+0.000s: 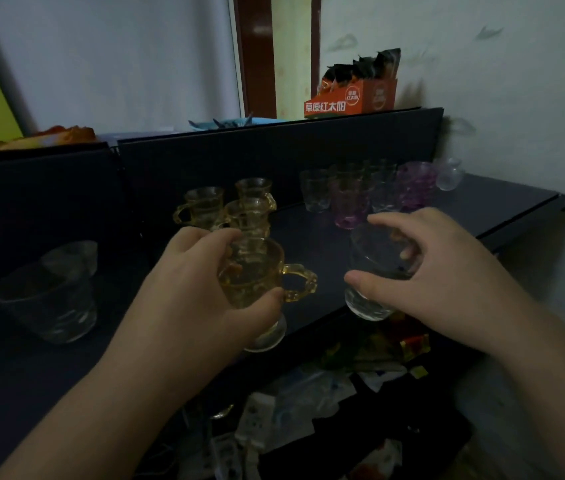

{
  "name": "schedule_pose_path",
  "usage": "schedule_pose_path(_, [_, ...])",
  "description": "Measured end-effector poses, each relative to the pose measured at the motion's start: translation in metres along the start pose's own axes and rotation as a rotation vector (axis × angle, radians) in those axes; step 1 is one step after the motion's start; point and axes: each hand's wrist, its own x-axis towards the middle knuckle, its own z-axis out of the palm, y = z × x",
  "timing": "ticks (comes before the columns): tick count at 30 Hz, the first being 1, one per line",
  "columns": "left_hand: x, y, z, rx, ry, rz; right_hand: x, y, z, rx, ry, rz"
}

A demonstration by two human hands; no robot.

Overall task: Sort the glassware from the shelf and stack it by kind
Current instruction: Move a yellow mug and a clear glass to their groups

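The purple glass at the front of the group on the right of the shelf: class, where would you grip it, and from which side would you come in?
Grip the purple glass round its upper wall, just below the rim, reaching down from above and the front. It stands upright, with no handle visible, and clear glasses crowd close behind and beside it, so only its near side looks free. The right hand is nearest, but already holds a clear tumbler.

My left hand point(201, 289) is covering the near side of the amber mug point(260, 271). The clear and purple glasses point(360, 192) at back are blurring together, count unreadable. Both forearms are running off the bottom edge.
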Motion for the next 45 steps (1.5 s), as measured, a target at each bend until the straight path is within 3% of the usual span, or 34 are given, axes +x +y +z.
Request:
schedule_pose_path(16, [0.106, 0.008, 0.076, 0.106, 0.000, -0.053, 0.116, 0.082, 0.012, -0.052, -0.049, -0.110])
schedule_pose_path(25, [0.150, 0.030, 0.145, 0.371, 0.106, -0.292, 0.158, 0.145, -0.009, 0.000, -0.190, -0.269])
schedule_pose_path(33, [0.171, 0.039, 0.164, 0.404, 0.170, -0.498, 0.179, 0.170, -0.009, 0.084, -0.307, -0.386])
schedule_pose_path(45, [0.161, 0.047, 0.168, 0.701, 0.112, -0.376, 0.183, 0.179, 0.001, 0.068, -0.314, -0.366])
